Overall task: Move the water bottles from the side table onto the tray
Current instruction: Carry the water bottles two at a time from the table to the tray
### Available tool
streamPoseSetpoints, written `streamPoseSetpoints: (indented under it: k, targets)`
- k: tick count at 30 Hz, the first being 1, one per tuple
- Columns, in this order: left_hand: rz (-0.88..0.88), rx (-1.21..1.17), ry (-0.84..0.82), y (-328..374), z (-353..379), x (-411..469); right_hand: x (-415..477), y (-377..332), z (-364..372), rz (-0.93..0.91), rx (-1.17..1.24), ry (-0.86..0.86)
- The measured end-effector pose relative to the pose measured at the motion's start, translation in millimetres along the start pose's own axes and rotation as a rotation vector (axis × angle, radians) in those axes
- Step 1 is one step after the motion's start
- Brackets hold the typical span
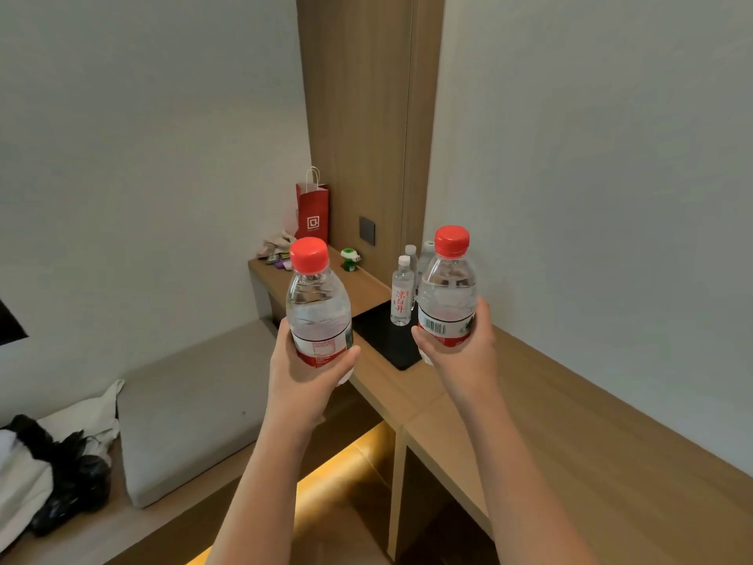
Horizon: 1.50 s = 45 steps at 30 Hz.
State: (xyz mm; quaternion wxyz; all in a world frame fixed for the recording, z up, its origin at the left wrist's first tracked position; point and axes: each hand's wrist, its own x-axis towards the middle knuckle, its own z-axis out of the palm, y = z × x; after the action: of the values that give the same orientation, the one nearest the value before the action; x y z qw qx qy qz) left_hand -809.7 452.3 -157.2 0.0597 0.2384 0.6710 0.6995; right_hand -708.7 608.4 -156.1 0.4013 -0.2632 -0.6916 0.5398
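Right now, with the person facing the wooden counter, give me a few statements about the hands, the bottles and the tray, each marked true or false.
1. The left hand grips a clear plastic red-capped bottle, and the right hand grips a second red-capped bottle. True.
2. The flat black tray holds no bottles. False: clear white-capped bottles stand upright on it.
3. Both held bottles have their caps off. False: a red cap sits on each.
4. A red paper bag stands on the wooden counter, well beyond the tray. True.
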Motion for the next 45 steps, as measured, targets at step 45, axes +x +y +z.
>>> streamPoseSetpoints:
  k: [45]
  targets:
    - [-0.315, 0.272, -0.865, -345, 147, 414, 263, 309, 169, 0.591, -0.284, 0.419]
